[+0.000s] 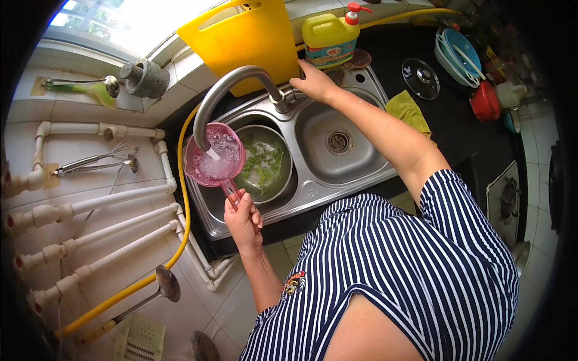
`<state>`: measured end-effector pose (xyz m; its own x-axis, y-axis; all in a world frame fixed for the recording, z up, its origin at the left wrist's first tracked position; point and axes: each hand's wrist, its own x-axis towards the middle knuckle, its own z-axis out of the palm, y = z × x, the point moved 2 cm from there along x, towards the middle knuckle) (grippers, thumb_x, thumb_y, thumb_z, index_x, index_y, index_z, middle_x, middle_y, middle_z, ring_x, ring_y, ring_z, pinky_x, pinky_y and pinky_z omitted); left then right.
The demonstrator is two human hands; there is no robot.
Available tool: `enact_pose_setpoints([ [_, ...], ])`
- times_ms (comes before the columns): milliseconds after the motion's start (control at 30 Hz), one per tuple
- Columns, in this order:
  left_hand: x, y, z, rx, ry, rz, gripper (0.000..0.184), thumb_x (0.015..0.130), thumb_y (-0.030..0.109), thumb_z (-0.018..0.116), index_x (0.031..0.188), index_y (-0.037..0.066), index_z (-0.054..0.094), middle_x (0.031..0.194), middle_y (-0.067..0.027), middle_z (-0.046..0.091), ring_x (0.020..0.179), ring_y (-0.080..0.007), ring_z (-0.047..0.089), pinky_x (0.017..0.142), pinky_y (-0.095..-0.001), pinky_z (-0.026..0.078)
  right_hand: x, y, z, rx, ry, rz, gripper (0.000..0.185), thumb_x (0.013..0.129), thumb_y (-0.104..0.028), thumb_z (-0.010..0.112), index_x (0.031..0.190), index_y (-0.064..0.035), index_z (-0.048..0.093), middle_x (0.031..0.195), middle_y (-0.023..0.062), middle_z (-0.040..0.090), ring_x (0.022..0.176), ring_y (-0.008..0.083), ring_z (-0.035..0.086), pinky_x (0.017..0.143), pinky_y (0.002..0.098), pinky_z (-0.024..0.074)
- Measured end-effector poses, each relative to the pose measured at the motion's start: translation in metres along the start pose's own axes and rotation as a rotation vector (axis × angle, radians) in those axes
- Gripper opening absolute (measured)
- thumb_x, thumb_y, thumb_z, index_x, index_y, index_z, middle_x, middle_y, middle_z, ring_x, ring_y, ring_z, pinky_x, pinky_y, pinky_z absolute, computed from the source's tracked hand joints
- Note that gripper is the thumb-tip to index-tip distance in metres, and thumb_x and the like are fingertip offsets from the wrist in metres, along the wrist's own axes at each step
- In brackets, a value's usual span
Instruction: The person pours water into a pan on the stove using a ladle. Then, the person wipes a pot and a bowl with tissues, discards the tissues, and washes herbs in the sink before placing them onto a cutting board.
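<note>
My left hand is closed around the handle of a pink plastic dipper. The dipper is held under the spout of a curved metal faucet, and water runs into it, bubbling. Below and partly behind it, a metal pot in the left sink basin holds leafy greens in water. At the faucet's base my right hand is closed on the faucet handle, which is mostly hidden by the fingers. The right basin has a drain strainer at its bottom.
Behind the sink stand a yellow cutting board and a yellow detergent bottle. A green cloth, a glass lid and bowls lie to the right. A yellow hose and white pipes run along the left.
</note>
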<state>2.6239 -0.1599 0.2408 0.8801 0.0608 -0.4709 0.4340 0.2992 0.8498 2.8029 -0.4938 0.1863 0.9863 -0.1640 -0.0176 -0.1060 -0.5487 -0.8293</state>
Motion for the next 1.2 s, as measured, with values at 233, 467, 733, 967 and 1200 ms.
enact_pose_setpoints([
  [233,-0.001,-0.001,-0.004,0.008,-0.025,-0.009,0.022,0.093,0.014,0.067,0.109,0.005,0.053,0.065,-0.0005,0.05,0.04,-0.0067,0.043,0.033,-0.0201,0.033,-0.009,-0.013,-0.007,-0.023,-0.048,0.021,0.078,0.084,-0.035,0.06,0.148,0.0008,0.034,0.152,0.0226,0.039,0.141,0.035,0.037,0.115,0.0384,0.0317],
  [467,-0.003,0.0,-0.006,0.014,-0.045,-0.007,0.021,0.093,0.014,0.066,0.108,0.006,0.054,0.065,-0.0005,0.05,0.041,-0.0064,0.042,0.034,-0.02,0.033,-0.008,-0.011,0.0,-0.045,-0.033,0.046,0.079,0.084,-0.036,0.059,0.149,0.0004,0.032,0.154,0.0224,0.035,0.143,0.0346,0.034,0.116,0.0385,0.0305],
  [733,-0.011,0.009,-0.008,0.055,-0.064,0.022,0.018,0.095,0.014,0.064,0.109,0.005,0.055,0.065,0.0012,0.047,0.041,-0.005,0.04,0.034,-0.0191,0.031,-0.008,-0.007,0.014,-0.042,0.176,0.002,0.065,0.08,-0.033,0.057,0.138,-0.0061,0.045,0.141,0.0213,0.047,0.133,0.0375,0.043,0.108,0.0434,0.0379],
  [967,-0.016,0.013,-0.013,0.064,-0.079,0.006,0.019,0.095,0.013,0.064,0.11,0.006,0.054,0.066,0.0022,0.046,0.041,-0.0046,0.039,0.034,-0.0186,0.029,0.011,-0.034,0.026,0.033,0.119,0.05,0.073,0.073,-0.041,0.06,0.135,-0.0011,0.053,0.128,0.0244,0.061,0.121,0.0382,0.056,0.104,0.0411,0.0424],
  [1200,-0.025,-0.014,-0.012,0.18,-0.122,0.012,0.017,0.094,0.011,0.063,0.106,0.008,0.051,0.064,0.0022,0.045,0.04,-0.0049,0.038,0.033,-0.0196,0.028,-0.07,0.02,0.028,0.122,0.359,-0.003,0.066,0.077,-0.009,0.053,0.14,0.0072,0.042,0.144,0.0285,0.045,0.138,0.0394,0.04,0.116,0.0408,0.0322],
])
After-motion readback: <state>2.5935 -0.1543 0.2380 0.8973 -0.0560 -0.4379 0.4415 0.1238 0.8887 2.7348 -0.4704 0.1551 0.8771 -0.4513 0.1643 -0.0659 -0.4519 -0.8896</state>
